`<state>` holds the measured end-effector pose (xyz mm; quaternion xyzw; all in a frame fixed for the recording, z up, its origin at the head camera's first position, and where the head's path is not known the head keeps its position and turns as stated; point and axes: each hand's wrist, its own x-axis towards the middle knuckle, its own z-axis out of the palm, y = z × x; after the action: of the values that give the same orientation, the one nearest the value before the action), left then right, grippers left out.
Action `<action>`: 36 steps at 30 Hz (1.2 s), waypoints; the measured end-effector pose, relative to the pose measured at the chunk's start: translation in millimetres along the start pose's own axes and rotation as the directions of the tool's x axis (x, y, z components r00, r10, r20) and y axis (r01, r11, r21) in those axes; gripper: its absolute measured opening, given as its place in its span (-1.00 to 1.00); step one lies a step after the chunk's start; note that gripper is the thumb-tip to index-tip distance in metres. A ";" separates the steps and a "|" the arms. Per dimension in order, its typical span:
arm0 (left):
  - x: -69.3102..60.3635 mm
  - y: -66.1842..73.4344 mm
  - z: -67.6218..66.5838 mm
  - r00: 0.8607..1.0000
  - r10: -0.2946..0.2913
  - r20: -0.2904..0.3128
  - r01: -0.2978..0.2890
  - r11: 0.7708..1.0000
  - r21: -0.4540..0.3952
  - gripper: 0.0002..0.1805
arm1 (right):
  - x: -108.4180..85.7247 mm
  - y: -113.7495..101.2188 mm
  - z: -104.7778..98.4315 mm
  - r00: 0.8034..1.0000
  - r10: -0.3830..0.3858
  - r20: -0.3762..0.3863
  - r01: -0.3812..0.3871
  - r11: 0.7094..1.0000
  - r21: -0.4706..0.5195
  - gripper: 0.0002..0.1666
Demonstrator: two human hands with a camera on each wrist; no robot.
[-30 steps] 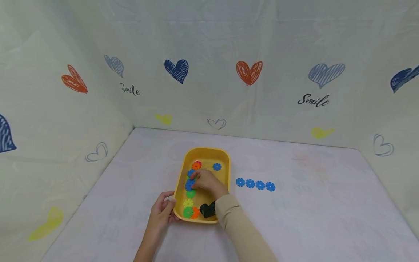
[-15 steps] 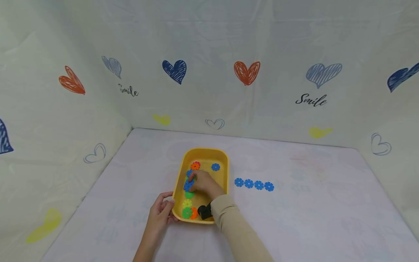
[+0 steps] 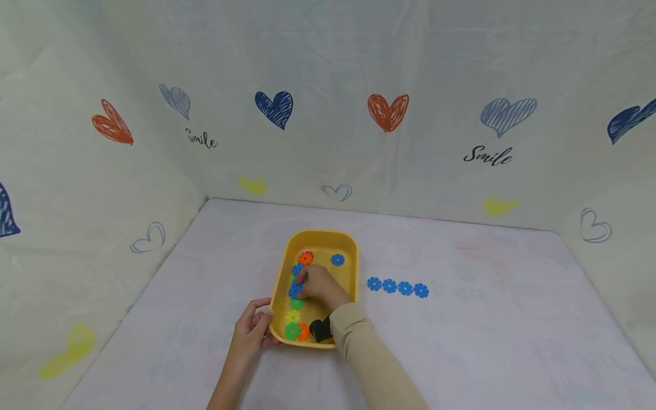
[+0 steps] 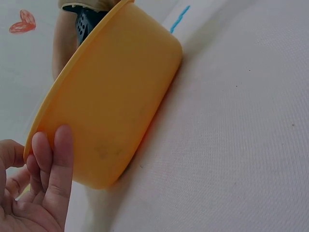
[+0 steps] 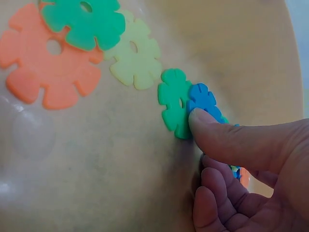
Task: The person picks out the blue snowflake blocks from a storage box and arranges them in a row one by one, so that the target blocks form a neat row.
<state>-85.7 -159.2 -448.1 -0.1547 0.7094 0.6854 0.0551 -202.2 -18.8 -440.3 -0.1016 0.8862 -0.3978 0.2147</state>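
A yellow tray stands on the table in the head view, with flower-shaped plastic discs inside. My left hand grips its near left rim, the thumb inside and fingers against the outer wall, as the left wrist view confirms. Inside the tray, my right hand pinches a blue disc, thumb on top; the finger side of the hold is partly hidden. Beside that disc lies a green disc. Pale yellow, orange and another green disc lie toward the tray's near end.
A row of blue discs lies on the table right of the tray. A single blue disc and an orange disc are at the tray's far end. A black wrist camera hangs over the near right corner.
My right hand's fingers have drawn slightly closer around the blue disc in the tray. The left hand keeps its hold, and the row on the table is the same.
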 end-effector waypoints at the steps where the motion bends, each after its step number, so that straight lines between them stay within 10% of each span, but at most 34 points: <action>1: 0.0 -0.1 -0.2 1.000 0.000 0.001 0.000 1.000 0.000 -0.61 | -0.2 0.2 0.0 1.000 -0.004 -0.002 0.004 1.000 -0.004 -0.77; 19: -0.9 -0.2 0.0 1.000 0.007 0.008 -0.007 1.000 0.002 -0.62 | -7.9 0.1 -8.2 0.998 -0.047 -0.035 0.048 0.998 0.042 -0.90; 36: -2.2 1.4 0.0 1.000 0.002 0.000 -0.002 1.000 0.014 -0.60 | -52.5 -16.0 -57.9 0.993 -0.088 -0.082 0.098 0.987 0.129 -0.87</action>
<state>-84.0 -158.8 -446.2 -0.1536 0.7144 0.6804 0.0553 -182.1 27.3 -378.3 -0.1131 0.8595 -0.4691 0.1685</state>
